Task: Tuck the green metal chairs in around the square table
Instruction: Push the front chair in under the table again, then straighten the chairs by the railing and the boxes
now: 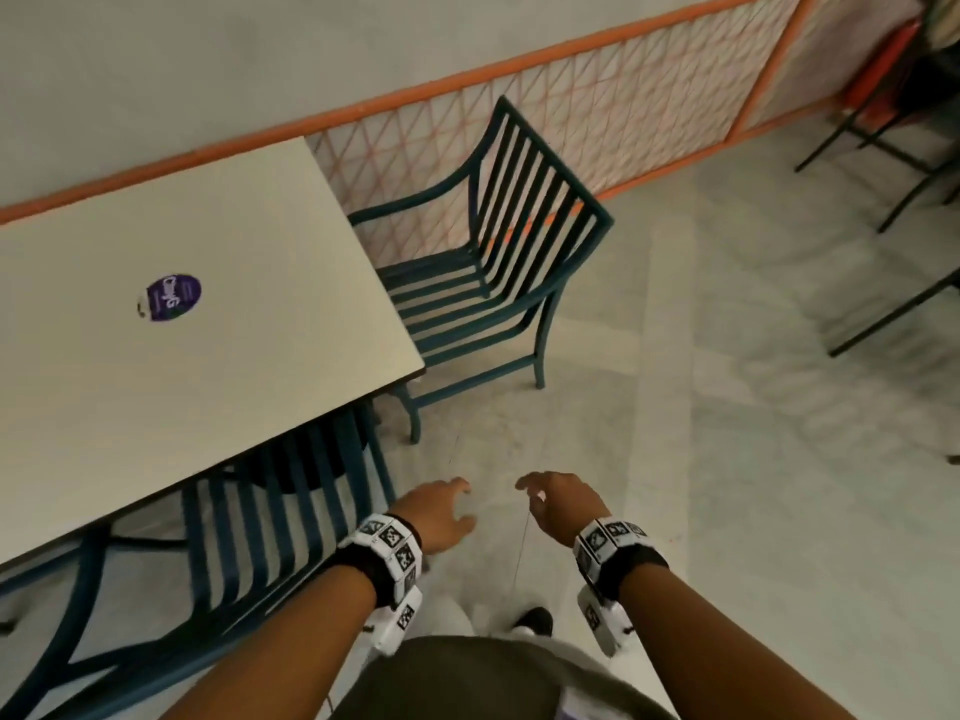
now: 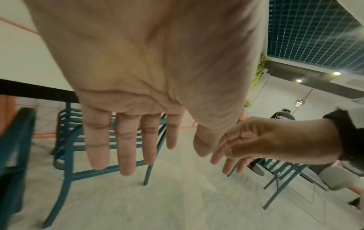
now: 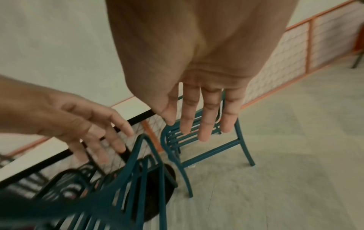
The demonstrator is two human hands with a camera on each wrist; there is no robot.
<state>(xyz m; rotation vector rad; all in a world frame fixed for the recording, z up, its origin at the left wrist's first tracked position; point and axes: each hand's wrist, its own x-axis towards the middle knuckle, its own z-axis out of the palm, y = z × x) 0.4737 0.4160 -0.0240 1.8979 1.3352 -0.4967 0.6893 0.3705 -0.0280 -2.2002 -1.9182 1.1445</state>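
The square table (image 1: 182, 356) has a pale top with a purple round sticker (image 1: 171, 297). One green metal chair (image 1: 270, 517) stands at the table's near side with its seat under the top; its slatted back is just left of my left hand (image 1: 441, 511). A second green chair (image 1: 488, 283) stands at the table's right side, its seat partly outside the table edge. My right hand (image 1: 556, 504) hovers beside the left one over bare floor. Both hands hold nothing, fingers straight and relaxed (image 2: 126, 140) (image 3: 204, 112). The second chair (image 3: 206, 140) lies beyond my right fingertips.
An orange-framed mesh railing (image 1: 597, 111) runs behind the table and second chair. Dark-legged chairs (image 1: 883, 163) stand at the far right. Pale tiled floor (image 1: 727, 407) spreads out to the right. Another person (image 2: 282, 116) stands far off in the left wrist view.
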